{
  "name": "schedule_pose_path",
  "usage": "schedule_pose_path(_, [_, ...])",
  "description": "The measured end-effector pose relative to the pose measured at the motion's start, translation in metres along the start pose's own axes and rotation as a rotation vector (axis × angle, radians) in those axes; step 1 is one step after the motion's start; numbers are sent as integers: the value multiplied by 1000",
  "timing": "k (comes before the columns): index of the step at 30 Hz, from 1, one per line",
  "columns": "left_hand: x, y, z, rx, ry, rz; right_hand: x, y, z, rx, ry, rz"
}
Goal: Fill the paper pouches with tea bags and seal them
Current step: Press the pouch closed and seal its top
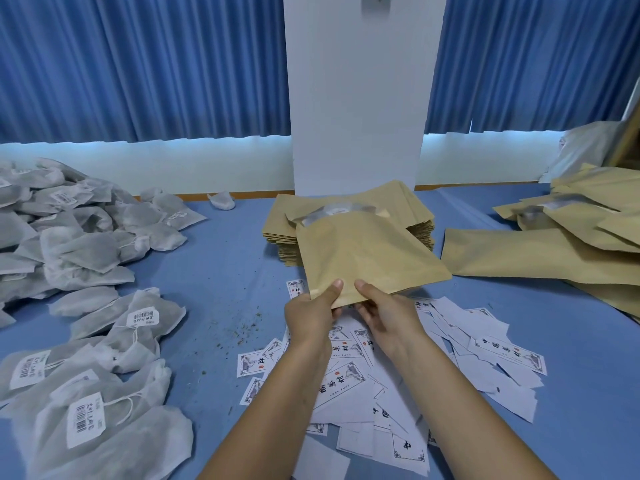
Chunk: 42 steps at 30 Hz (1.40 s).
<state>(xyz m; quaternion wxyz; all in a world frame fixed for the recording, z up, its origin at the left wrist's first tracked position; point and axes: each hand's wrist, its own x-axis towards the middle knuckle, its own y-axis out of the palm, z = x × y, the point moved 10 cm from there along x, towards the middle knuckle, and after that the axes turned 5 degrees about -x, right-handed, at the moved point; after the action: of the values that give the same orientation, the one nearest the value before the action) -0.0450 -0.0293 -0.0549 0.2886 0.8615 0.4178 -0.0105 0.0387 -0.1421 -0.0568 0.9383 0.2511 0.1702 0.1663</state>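
Observation:
I hold a brown paper pouch [367, 258] above the blue table, its open mouth pointing away from me. A white tea bag [334, 211] shows in that mouth. My left hand [313, 311] pinches the pouch's near edge, thumb on top. My right hand [384, 311] grips the same edge just beside it, thumb on top and fingers underneath. A flat stack of brown pouches [277, 226] lies behind the held one. Several white mesh tea bags [79, 258] with barcode tags are heaped on the left.
Printed white labels [491, 351] lie scattered under my forearms and to the right. A pile of brown pouches [568, 237] sits at the right. A white pillar [360, 98] and blue curtains [138, 64] stand behind the table. Tea crumbs dot the blue table [221, 306].

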Motion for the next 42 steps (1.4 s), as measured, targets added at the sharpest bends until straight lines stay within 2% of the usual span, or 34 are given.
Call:
schedule_pose_path(5, [1, 5, 3, 103, -63, 65, 0, -14, 7, -55, -50, -105])
schedule_pose_path(12, [0, -2, -5, 201, 26, 1, -2, -1, -5, -21, 37, 16])
schedule_pose_path(18, [-10, 12, -12, 290, 120, 76, 0, -10, 5, -82, 33, -44])
schedule_pose_path(22, [-10, 13, -16, 308, 137, 62, 1, -9, 5, -20, 47, -21])
schedule_pose_path(27, [-10, 11, -16, 308, 144, 34, 3, -27, 16, -102, -50, -170])
schedule_pose_path(31, [-11, 11, -19, 326, 162, 10, 4, -23, 16, -65, -37, -113])
schedule_pose_path(35, [-10, 8, -20, 352, 176, -2, 6, -34, 30, -109, -115, -189])
schedule_pose_path(42, [-10, 10, -20, 358, 179, -2, 7, -39, 35, -111, -126, -211])
